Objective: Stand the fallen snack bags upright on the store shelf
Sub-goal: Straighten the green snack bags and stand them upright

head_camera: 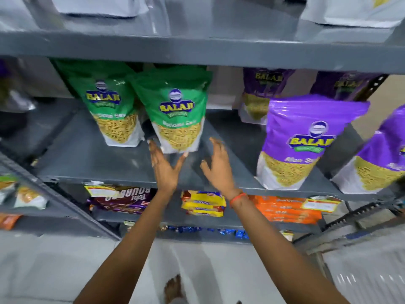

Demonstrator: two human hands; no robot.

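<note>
Two green snack bags stand upright on the grey shelf [92, 159]: one [109, 106] at the left and one [177, 113] right of it. My left hand [165, 167] is open just below the right green bag, its fingertips touching the bag's bottom edge. My right hand [219, 167] is open beside it, fingers spread, holding nothing and slightly apart from the bag. A purple snack bag [298, 141] stands upright further right, with another purple bag [379, 159] at the frame edge. More purple bags [265, 91] stand behind them.
The shelf above [197, 47] carries white-bottomed bags. The shelf below holds a brown biscuit pack [122, 199], yellow packs [203, 204] and orange packs [285, 210]. A slotted metal upright [372, 86] stands at the right. My bare foot [174, 288] shows on the pale floor.
</note>
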